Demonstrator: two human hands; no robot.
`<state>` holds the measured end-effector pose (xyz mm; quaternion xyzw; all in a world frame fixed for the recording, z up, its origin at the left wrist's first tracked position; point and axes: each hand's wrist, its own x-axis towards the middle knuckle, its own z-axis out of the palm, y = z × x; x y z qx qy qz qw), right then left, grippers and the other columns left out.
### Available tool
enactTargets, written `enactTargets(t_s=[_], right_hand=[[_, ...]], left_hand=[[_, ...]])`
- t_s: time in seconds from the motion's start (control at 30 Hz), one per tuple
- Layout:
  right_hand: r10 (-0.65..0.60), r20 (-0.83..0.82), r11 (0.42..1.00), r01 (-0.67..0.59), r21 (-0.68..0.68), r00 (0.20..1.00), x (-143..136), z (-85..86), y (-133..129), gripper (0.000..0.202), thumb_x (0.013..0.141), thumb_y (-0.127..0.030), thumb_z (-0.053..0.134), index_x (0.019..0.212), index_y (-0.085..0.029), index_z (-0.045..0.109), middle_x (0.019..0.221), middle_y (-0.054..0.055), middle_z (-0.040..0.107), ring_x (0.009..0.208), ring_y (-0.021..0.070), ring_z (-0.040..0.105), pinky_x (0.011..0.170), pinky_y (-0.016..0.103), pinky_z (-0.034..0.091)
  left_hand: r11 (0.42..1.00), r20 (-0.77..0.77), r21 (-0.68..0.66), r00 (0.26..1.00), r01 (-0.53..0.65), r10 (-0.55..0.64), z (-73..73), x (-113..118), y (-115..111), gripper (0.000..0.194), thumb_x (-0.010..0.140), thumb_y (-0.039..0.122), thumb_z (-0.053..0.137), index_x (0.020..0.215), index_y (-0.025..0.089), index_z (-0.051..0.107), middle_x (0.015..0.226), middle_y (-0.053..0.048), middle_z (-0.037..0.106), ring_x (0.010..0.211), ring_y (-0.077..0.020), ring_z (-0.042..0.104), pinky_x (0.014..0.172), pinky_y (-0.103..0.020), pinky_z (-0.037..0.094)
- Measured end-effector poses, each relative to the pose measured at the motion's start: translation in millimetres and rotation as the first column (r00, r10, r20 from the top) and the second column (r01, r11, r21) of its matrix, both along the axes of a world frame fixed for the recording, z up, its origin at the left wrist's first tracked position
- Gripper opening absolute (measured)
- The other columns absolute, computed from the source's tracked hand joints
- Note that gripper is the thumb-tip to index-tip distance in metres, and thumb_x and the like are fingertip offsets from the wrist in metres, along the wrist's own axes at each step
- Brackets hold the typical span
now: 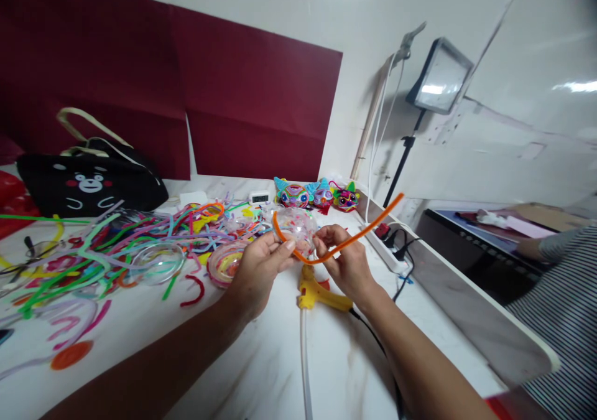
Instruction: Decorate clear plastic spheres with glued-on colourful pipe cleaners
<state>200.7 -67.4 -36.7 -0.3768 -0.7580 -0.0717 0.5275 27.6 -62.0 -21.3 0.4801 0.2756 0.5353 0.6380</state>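
Note:
An orange pipe cleaner [370,226], bent into a wide curve, runs across both hands. My left hand [256,270] pinches it near the low point of the bend, thumb on top. My right hand [347,264] has its fingers closed around the rising part, and the long end sticks out up to the right. Just below the hands, a yellow hot glue gun [324,297] with a white glue stick [305,358] in its back lies on the table. Behind the fingers is clear crinkled plastic [298,224] with colourful bits; its exact form is hard to tell.
Many coloured pipe cleaners [97,252] lie heaped on the left around a clear plastic dish [158,262]. Decorated animal figures [293,194] and a small digital clock [259,197] stand behind. A power strip [387,249] is at right, beside a co-worker's striped sleeve [559,246].

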Motion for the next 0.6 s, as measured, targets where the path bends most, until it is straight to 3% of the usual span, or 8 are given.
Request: enactTargets(t_s=[0.33, 0.6], right_hand=[[-0.042, 0.093, 0.995, 0.050, -0.081, 0.995, 1, 2.2, -1, 0.008, 0.094, -0.019, 0.047, 0.089, -0.021, 0.053, 0.077, 0.003, 0.063, 0.064, 0.0152, 0.061, 0.057, 0.025, 0.046], [-0.075, 0.063, 0.977, 0.086, -0.198, 0.995, -1, -3.9, -1, 0.005, 0.090, -0.019, 0.047, 0.086, -0.022, 0.046, 0.075, 0.000, 0.058, 0.061, 0.0132, 0.054, 0.054, 0.023, 0.041]], left_hand=[[0.998, -0.114, 0.039, 0.992, -0.040, 0.044, -13.1, 0, 3, 0.030, 0.074, 0.038, 0.077, 0.091, 0.015, 0.068, 0.092, -0.010, 0.077, 0.093, -0.0253, 0.071, 0.085, -0.035, 0.050], [0.998, -0.140, 0.047, 0.989, -0.043, 0.049, -12.9, 4, 1, 0.035, 0.073, 0.041, 0.077, 0.092, 0.013, 0.067, 0.092, -0.010, 0.078, 0.089, -0.0237, 0.071, 0.084, -0.033, 0.051]])
